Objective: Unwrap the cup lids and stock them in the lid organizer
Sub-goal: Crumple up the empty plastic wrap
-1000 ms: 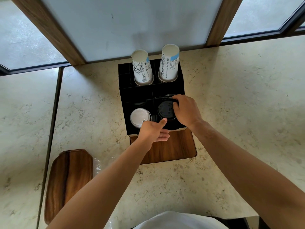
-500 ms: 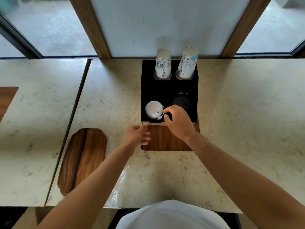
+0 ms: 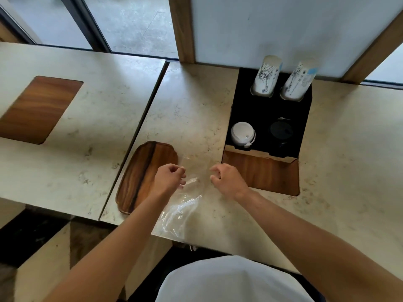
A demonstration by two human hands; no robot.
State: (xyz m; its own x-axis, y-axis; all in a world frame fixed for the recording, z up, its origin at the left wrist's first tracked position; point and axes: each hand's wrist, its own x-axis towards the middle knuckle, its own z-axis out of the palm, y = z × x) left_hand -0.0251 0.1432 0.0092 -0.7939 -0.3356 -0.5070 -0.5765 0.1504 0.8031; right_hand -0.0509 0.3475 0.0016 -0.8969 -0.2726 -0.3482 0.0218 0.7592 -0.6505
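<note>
The black lid organizer [image 3: 268, 110] stands on the counter at the right. Its front left slot holds a stack of white lids [image 3: 242, 132] and its front right slot a stack of black lids [image 3: 280, 130]. A clear plastic wrapper [image 3: 182, 205] lies flat and crumpled on the counter, reaching to the near edge. My left hand [image 3: 169, 180] and my right hand [image 3: 227, 180] hover just above the wrapper, one on each side, with fingers curled in. I see nothing gripped in either hand.
Two stacks of printed paper cups [image 3: 265, 77] [image 3: 297, 82] stand in the organizer's back slots. A wooden tray [image 3: 144, 175] lies left of my left hand. A wooden inlay [image 3: 261, 173] sits in front of the organizer and another wooden inlay [image 3: 37, 107] on the neighbouring counter.
Both hands have drawn back from the organizer's lid slots toward me and now sit over the plastic wrapper. The view has swung left, showing the neighbouring counter.
</note>
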